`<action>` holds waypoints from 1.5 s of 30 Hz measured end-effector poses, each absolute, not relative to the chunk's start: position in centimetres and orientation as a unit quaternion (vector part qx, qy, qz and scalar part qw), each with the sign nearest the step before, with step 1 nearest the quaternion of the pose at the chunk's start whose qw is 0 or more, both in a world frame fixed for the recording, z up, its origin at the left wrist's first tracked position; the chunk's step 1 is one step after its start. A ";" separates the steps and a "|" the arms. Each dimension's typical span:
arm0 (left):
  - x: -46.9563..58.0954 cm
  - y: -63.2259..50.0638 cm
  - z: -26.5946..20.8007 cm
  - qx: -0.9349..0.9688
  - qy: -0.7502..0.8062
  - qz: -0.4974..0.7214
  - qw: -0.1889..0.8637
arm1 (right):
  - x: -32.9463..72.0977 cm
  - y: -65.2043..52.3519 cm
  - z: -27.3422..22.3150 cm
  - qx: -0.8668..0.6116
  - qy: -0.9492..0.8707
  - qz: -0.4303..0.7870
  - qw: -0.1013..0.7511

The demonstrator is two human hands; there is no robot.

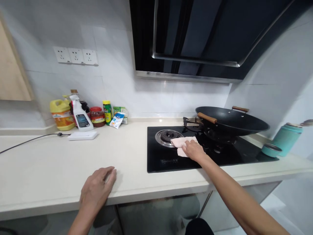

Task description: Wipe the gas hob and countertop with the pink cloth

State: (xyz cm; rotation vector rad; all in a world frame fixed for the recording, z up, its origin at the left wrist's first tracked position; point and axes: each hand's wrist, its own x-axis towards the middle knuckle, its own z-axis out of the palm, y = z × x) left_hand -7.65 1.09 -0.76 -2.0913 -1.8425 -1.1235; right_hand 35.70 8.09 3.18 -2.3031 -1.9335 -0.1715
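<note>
My right hand (194, 150) is closed on a pale pink cloth (182, 142), pressing it on the black glass of the gas stove (156, 156). The cloth's far edge touches the ring of the left burner (168, 136). My left hand (98, 185) holds nothing; it is at the front of the cream countertop (49, 169), with fingers loosely bent and the thumb apart from them. To the right of the cloth, a large black wok (234, 121) with wooden handles sits over the right burner, hiding much of it.
A white spray bottle (81, 114), a yellow jug (62, 114), a red-lidded jar (97, 117), a green shaker (107, 112) and packets (117, 119) line the wall. A white power strip (83, 135) lies before them. Teal canisters (288, 138) stand far right. The range hood (190, 76) overhangs the stove.
</note>
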 end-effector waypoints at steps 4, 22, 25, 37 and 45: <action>-7.6 1.0 -0.8 -0.692 -0.615 -0.372 0.065 | 35.9 9.8 2.9 -0.777 -0.626 -0.050 0.052; -6.9 0.9 -0.8 -0.693 -0.611 -0.372 0.085 | 35.2 10.8 3.3 -0.782 -0.617 -0.072 0.048; -6.9 0.9 -0.9 -0.697 -0.607 -0.371 0.092 | 32.4 8.1 2.9 -0.749 -0.655 -0.091 0.048; -5.1 1.2 0.7 -0.737 -0.484 -0.472 0.021 | 18.2 0.2 2.8 -0.501 -0.840 0.008 0.206; 3.2 -0.3 2.8 -0.825 -0.529 -0.196 -0.039 | 30.8 -0.4 3.0 -0.478 -0.757 0.079 0.439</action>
